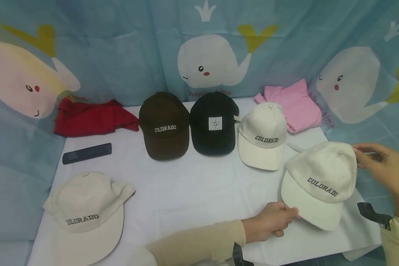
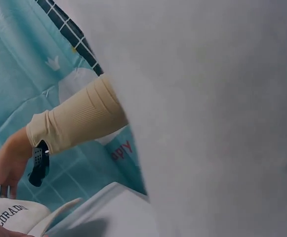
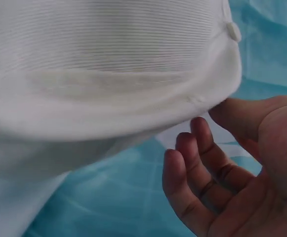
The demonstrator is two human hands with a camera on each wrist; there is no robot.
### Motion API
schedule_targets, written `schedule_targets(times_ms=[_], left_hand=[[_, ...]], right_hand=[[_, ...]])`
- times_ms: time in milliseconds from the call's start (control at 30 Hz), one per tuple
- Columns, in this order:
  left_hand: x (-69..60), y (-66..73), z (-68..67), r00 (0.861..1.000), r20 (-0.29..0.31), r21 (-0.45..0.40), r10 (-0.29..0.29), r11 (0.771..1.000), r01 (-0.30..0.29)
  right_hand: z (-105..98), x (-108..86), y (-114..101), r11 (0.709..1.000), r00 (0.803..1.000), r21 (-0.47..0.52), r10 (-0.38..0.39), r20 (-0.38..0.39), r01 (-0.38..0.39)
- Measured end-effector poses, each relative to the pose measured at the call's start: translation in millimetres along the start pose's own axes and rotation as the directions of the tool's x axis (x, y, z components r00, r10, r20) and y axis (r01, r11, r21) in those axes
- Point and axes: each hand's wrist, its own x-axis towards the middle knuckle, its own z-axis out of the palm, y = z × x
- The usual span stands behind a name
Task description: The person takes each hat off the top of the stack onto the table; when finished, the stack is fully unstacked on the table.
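An off-white COLORADO cap is held at the right end of the white table, its brim toward the front left. My left hand pinches the brim's edge between thumb and fingers. On the cap's far right side, my right hand grips the rim. In the right wrist view, the thumb of my right hand presses the cap's edge, with several fingers bent below it. The left wrist view shows part of the cap, my right hand above it and a bit of my left hand.
A brown cap, a black cap and a cream cap stand in a back row between red cloth and pink cloth. A dark flat case and a beige cap lie at the left.
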Motion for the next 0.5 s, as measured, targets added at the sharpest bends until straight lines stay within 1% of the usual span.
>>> schedule_targets(times_ms=[100,167,267,333,400,500], left_hand=[[-1.3,-2.2,0.3,0.999,0.004,0.001,-0.044,0.999,0.044],[-2.9,-3.4,0.0,0.997,0.018,0.017,-0.071,0.997,0.071],[-4.8,-3.7,-0.9,0.989,0.075,0.049,-0.124,0.992,0.12],[-5.6,-3.7,-2.1,0.977,0.125,0.062,-0.173,0.984,0.166],[-5.7,-3.8,-4.2,0.96,0.169,0.07,-0.223,0.974,0.214],[-5.4,-4.6,-8.5,0.939,0.205,0.066,-0.277,0.961,0.269]], right_hand=[[5,-1.2,6,1.0,0.998,-0.021,0.008,0.056,-0.007],[8,-3.1,9,1.0,0.996,-0.023,0.016,0.083,-0.014],[10,-6.5,13,1.0,0.994,-0.001,0.014,0.112,-0.014],[11,-9.0,13,1.0,0.991,-0.005,0.012,0.133,-0.012],[12,-10.6,13,1.0,0.987,-0.015,0.01,0.162,-0.008],[13,-11.8,11,0.999,0.979,-0.041,0.0,0.205,0.009]])
